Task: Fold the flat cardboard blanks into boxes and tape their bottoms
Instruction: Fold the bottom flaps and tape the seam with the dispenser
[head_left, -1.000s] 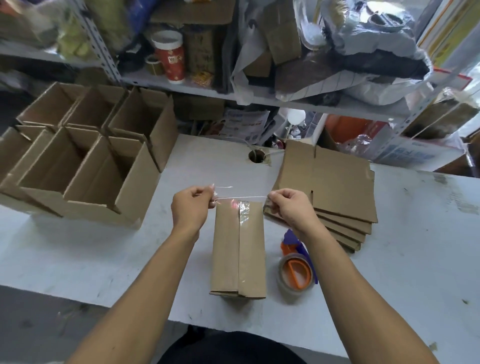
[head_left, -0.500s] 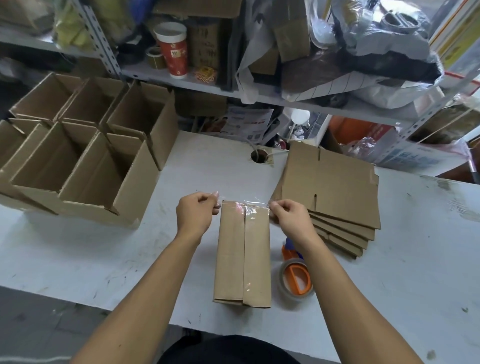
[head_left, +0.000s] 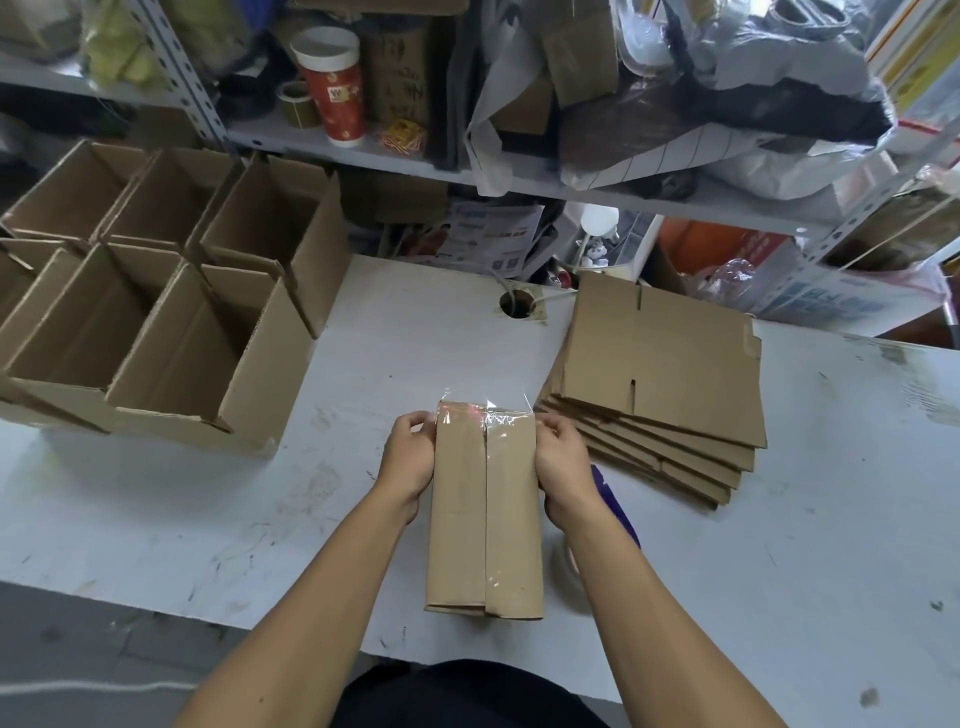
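A folded cardboard box (head_left: 485, 519) stands bottom up on the white table (head_left: 260, 519) in front of me, its two bottom flaps meeting along the middle seam. A clear tape strip (head_left: 485, 415) lies across the far end of that bottom. My left hand (head_left: 410, 457) hugs the box's left side and my right hand (head_left: 563, 467) its right side, each with curled fingers holding a tape end down against the cardboard. A stack of flat cardboard blanks (head_left: 665, 364) lies to the right.
Several open finished boxes (head_left: 182, 338) stand in rows at the table's left. A tape dispenser (head_left: 615, 501) with a blue handle lies mostly hidden under my right forearm. A cable hole (head_left: 517, 303) sits ahead; a cluttered metal shelf (head_left: 519, 176) runs behind.
The tape strip, held stretched in the air above the box a second ago, has come down onto the far end of the bottom. Both hands dropped to the box's sides.
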